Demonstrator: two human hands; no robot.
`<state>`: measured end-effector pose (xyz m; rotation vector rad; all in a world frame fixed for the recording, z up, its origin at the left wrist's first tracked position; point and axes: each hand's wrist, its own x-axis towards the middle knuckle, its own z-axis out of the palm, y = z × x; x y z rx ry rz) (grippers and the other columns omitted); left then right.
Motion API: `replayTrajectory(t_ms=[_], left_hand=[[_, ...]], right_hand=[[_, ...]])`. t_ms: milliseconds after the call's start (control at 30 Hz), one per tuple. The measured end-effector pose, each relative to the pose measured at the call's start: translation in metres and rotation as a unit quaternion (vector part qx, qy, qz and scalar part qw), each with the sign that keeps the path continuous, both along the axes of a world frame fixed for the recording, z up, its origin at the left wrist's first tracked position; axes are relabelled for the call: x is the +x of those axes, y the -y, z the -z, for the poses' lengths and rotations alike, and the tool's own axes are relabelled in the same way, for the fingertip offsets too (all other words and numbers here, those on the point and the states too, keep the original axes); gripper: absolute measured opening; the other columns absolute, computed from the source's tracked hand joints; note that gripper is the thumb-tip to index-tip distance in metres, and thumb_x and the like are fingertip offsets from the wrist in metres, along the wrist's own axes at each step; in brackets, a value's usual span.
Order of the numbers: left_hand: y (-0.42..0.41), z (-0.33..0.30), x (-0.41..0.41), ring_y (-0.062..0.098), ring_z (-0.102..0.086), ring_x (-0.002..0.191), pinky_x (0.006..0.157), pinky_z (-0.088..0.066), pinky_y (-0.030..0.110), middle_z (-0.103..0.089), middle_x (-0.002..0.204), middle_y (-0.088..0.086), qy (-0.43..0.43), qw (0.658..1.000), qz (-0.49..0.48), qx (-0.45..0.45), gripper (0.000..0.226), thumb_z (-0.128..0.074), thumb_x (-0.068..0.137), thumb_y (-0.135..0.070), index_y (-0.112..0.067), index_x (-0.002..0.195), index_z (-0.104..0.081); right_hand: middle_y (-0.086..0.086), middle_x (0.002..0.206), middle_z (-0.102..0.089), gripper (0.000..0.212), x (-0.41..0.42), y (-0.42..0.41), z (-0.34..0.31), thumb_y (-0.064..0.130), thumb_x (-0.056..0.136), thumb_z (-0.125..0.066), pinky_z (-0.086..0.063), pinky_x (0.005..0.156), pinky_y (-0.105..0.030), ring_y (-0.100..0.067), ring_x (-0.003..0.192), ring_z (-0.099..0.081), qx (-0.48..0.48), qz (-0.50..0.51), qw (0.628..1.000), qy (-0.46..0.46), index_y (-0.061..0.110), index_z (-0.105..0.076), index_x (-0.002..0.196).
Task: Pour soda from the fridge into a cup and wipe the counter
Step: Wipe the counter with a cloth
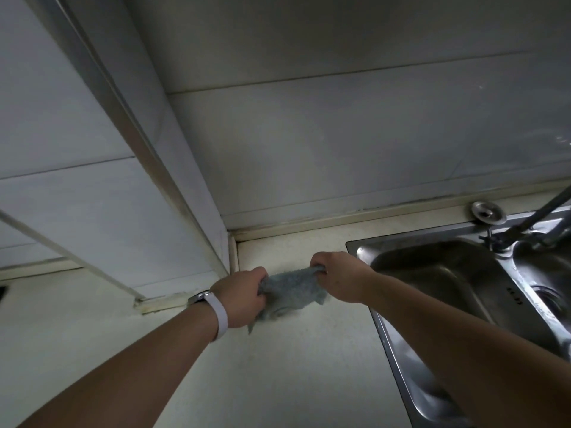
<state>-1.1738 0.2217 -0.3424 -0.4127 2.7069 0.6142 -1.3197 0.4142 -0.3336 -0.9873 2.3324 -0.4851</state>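
Gripped a blue-grey cloth at opposite ends, left hand and right hand both clenched on it, stretched over the counter at frame centre, seemingly to spread it for wiping.

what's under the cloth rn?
The blue-grey cloth, held by left hand and right hand, hangs over the pale counter. The patch directly beneath it is covered, so any spill there can't be seen.
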Motion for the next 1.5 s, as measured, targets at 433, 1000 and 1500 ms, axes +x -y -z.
replayTrajectory(t_ms=[433, 1000, 1500], left_hand=[[0.03, 0.041, -0.077, 0.028, -0.063, 0.091, 0.061, -0.033, 0.031, -0.063, 0.106, 0.007, 0.033, 0.962, 0.043, -0.266, 0.025, -0.045, 0.086, -0.013, -0.019, 0.109, -0.053], [0.046, 0.067, -0.123, 0.039, -0.045, 0.128, 0.099, -0.042, 0.044, -0.045, 0.142, 0.018, 0.121, 0.96, -0.113, -0.226, 0.041, -0.039, 0.091, -0.014, -0.012, 0.131, -0.047], [0.026, 0.052, -0.088, 0.035, -0.038, 0.134, 0.108, -0.037, 0.048, -0.032, 0.152, 0.01, 0.055, 0.977, -0.199, -0.046, 0.07, -0.057, 0.085, -0.035, -0.019, 0.147, -0.027]], right_hand=[[0.003, 0.083, -0.06, 0.018, -0.061, 0.056, 0.051, 0.022, 0.096, -0.039, -0.039, 0.052, -0.023, -0.012, 0.069, -0.058, 0.04, 0.021, 0.999, -0.002, 0.029, -0.055, 0.098], [0.001, 0.081, -0.061, 0.013, -0.1, 0.103, 0.1, 0.023, 0.094, -0.044, -0.05, 0.063, -0.03, -0.017, 0.071, -0.058, 0.045, 0.027, 0.998, -0.045, 0.024, -0.057, 0.092], [-0.001, 0.112, -0.059, 0.029, -0.083, 0.069, 0.073, 0.037, 0.096, -0.046, -0.045, 0.068, -0.031, -0.018, 0.082, -0.056, 0.018, 0.04, 0.995, -0.093, 0.021, -0.051, 0.12]])
